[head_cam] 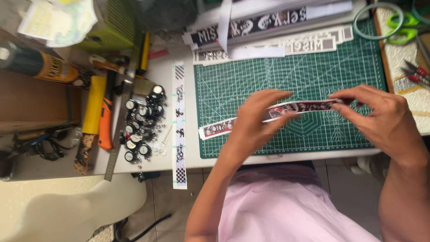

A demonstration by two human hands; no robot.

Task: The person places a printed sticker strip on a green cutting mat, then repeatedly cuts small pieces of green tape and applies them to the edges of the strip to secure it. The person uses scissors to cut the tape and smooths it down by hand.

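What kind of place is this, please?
Probably a small craft or hobby workbench. A green cutting mat covers the table, both hands hold a printed strip, and a steel ruler and scissors lie nearby.

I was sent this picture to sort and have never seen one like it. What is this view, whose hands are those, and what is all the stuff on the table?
The picture comes from a camera worn on a person's head, looking down at their own two bare hands over a white work table. There is no machine here.

Both hands hold one long printed strip in red, black and white above a green gridded cutting mat. The left hand grips it near the middle; the right hand pinches its far end.

To the left lie a narrow white strip with black prints, a pile of small black and silver round reels, a long metal ruler and an orange-handled knife. Green-handled scissors sit at the top right.
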